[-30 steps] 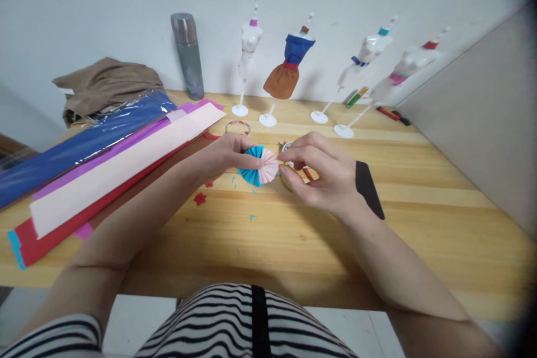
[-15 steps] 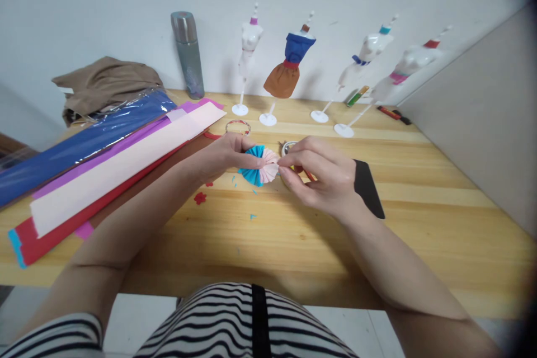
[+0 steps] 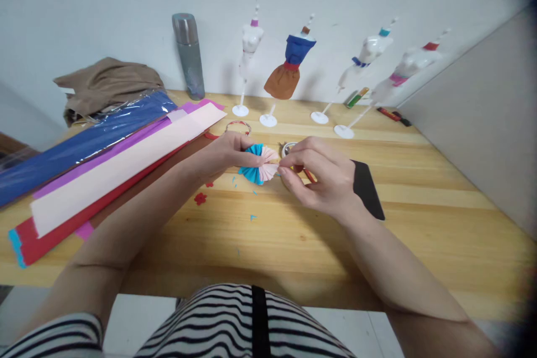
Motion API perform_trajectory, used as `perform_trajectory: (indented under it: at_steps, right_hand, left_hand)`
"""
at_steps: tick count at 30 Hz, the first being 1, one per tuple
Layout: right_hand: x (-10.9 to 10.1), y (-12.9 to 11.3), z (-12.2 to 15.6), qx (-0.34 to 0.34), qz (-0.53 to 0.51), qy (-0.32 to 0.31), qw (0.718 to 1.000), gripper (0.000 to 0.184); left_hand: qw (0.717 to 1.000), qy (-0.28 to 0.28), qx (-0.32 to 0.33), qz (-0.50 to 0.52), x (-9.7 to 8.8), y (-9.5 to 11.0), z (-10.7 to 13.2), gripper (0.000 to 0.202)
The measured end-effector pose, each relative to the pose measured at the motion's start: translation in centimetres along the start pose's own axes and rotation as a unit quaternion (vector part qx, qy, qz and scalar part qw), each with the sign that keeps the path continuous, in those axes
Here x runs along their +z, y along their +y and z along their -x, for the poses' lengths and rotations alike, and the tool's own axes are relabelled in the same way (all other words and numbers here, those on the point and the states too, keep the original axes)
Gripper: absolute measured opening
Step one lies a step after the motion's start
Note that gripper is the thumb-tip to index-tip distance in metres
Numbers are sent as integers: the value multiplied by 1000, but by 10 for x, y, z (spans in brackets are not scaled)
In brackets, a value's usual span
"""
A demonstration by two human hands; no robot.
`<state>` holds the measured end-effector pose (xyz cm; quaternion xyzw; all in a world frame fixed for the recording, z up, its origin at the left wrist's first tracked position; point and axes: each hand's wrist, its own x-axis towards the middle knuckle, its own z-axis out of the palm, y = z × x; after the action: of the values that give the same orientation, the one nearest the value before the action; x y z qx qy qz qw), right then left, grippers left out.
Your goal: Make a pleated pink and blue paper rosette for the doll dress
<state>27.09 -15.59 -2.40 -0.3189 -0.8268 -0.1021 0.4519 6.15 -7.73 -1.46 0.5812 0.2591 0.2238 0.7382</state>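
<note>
A pleated paper rosette (image 3: 268,172), half blue and half pale pink, is held above the wooden table. My left hand (image 3: 229,155) pinches it near the centre, thumb across the front and fingers behind. My right hand (image 3: 321,173) is closed in a pinch at the rosette's pink right edge, thumb against forefinger. Behind the right fingers, a white roll of tape (image 3: 288,148) and something with a red-orange handle (image 3: 309,175) are partly hidden. Small red paper flowers (image 3: 200,198) and blue paper scraps (image 3: 253,217) lie below the hands.
Several small white mannequins on stands line the back, one in a blue and brown dress (image 3: 289,64). Long crepe paper strips (image 3: 134,162) lie at left beside brown cloth (image 3: 107,86). A flask (image 3: 189,61) stands behind. A black flat object (image 3: 369,190) lies right of my hand.
The pink half of the rosette has parted a little more at its right edge, showing a gap between its folds. Both hands have stayed almost in place.
</note>
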Motion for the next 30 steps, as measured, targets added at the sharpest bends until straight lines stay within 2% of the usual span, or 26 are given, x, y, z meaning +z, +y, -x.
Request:
perform_trajectory:
  at_steps: [11, 17, 25, 30]
  right_hand:
    - [5, 1, 3, -5, 6, 2, 1000, 15]
    - [6, -2, 2, 15, -19, 11, 1000, 18]
    - [6, -2, 2, 50, -33, 6, 998, 17]
    - [5, 0, 2, 40, -41, -27, 998, 32]
  left_hand:
    - [999, -26, 23, -28, -7, -18, -11, 34]
    - [996, -25, 19, -84, -2, -8, -4, 22]
    - [995, -41, 6, -88, 2, -3, 0, 17]
    - [997, -43, 10, -64, 1, -4, -1, 19]
